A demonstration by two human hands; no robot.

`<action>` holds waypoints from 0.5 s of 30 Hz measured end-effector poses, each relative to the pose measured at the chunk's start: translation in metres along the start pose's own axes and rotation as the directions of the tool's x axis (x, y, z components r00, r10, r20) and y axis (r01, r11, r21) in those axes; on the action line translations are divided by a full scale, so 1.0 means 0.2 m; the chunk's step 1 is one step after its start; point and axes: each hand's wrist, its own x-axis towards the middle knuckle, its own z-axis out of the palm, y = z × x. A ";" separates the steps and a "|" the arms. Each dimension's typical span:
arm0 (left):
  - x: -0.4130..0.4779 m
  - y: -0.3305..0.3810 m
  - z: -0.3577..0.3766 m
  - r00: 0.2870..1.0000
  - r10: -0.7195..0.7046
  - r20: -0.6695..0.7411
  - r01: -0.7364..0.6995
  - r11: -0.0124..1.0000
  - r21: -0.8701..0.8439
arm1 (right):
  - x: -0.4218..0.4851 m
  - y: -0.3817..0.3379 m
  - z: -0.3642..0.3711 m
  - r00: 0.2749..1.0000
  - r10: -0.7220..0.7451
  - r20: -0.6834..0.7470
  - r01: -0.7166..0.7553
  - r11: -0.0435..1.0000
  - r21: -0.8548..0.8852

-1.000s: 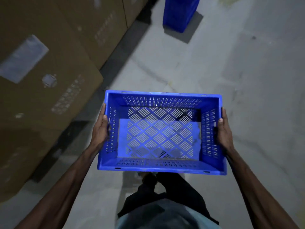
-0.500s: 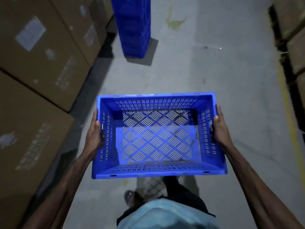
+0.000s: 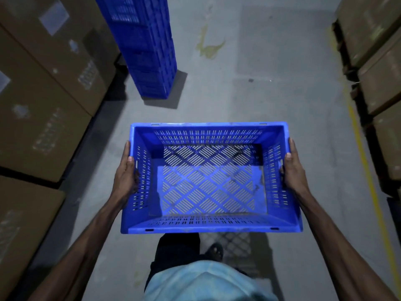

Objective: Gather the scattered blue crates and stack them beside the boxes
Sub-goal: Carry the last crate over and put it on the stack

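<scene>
I carry an empty blue slotted crate [image 3: 208, 183] level at waist height above the concrete floor. My left hand [image 3: 125, 174] grips its left end wall, thumb on the rim and fingers under the handle slot. My right hand [image 3: 293, 170] grips the right end wall the same way. Ahead at the upper left stands a tall stack of blue crates [image 3: 145, 44], right beside the brown cardboard boxes [image 3: 54, 68]; its top runs out of view.
Large cardboard boxes line the left side, and more boxes [image 3: 377, 61] on dark pallets line the right. A yellow floor line [image 3: 366, 170] runs along the right row. The grey concrete aisle [image 3: 249, 83] lies between them, with a yellowish stain further ahead.
I have walked forward along the aisle: the blue stack is nearer and larger, and the left boxes have slid back past me. Both hands keep the same grip.
</scene>
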 end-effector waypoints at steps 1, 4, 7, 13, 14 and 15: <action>0.08 0.03 0.06 1.000 -0.006 0.004 0.006 1.000 -0.007 | 0.10 0.02 -0.01 1.000 0.008 -0.001 -0.008 1.000 0.012; 0.36 0.13 0.25 1.000 -0.011 -0.002 0.010 0.999 -0.032 | 0.44 0.04 -0.02 0.999 0.033 -0.011 -0.033 0.998 0.044; 0.68 0.22 0.46 1.000 -0.015 0.005 0.015 0.999 -0.043 | 0.79 0.04 -0.01 0.999 0.047 -0.023 -0.046 0.998 0.041; 1.36 0.50 0.82 1.000 -0.006 0.021 0.007 0.999 -0.048 | 1.56 -0.11 -0.03 0.999 0.021 -0.050 -0.024 0.998 -0.050; 1.47 0.55 0.87 1.000 0.004 0.024 -0.003 0.999 -0.054 | 1.70 -0.15 -0.04 0.999 0.005 -0.052 -0.008 0.998 -0.064; 1.58 0.61 0.91 0.999 0.007 0.033 -0.005 0.998 -0.061 | 1.83 -0.18 -0.04 0.998 -0.002 -0.058 -0.003 0.997 -0.076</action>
